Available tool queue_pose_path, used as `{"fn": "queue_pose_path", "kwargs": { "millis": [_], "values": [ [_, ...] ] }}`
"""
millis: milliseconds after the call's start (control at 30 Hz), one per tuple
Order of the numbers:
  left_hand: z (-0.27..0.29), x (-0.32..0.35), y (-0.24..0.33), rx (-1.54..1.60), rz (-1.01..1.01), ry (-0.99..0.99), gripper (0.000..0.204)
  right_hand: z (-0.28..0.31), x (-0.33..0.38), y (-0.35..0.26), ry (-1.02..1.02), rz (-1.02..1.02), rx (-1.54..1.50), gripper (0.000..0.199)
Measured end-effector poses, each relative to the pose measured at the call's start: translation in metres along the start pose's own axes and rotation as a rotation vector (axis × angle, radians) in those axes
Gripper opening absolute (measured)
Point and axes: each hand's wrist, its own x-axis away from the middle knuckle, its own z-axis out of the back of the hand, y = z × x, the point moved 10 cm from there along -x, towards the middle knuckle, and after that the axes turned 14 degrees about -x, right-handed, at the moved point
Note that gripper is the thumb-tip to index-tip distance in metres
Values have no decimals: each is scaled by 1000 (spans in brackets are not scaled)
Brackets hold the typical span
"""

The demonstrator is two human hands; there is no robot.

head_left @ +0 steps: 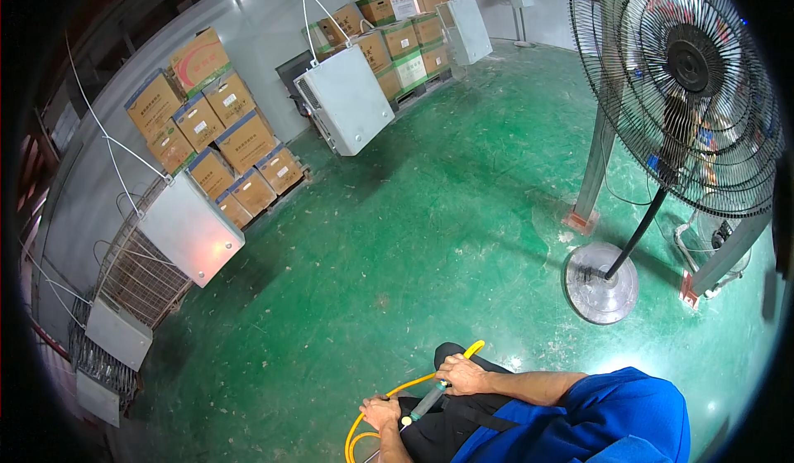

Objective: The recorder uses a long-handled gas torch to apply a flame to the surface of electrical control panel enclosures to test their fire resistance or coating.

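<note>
Currently I see R hand [463,375] w/ fingers wrapped round the green tool [428,402], over the lap [442,431]; L hand [380,413] by yellow hose [411,383], can't tell its grip, too sm.

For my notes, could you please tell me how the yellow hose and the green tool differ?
The yellow hose is bright; the green tool is duller. The hose bends in curves, while the tool is straight. The hose is longer than the tool. Both are near the left hand and right hand.
</note>
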Motion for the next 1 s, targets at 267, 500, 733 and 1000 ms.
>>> {"fn": "queue_pose_path", "kwargs": {
  "millis": [267,500,733,1000],
  "values": [
    [-1,-1,0,10,0,-10,41,-2,0,2,-24,-17,21,46],
    [-4,-2,-2,-7,-5,0,42,-4,-1,2,-30,-23,15,47],
    [-7,-5,-3,-11,-2,-5,44,-4,-1,3,-8,-5,9,45],
    [-3,-2,-2,-17,10,-19,42,-3,-2,2,-15,-17,6,44]
  ]
}}
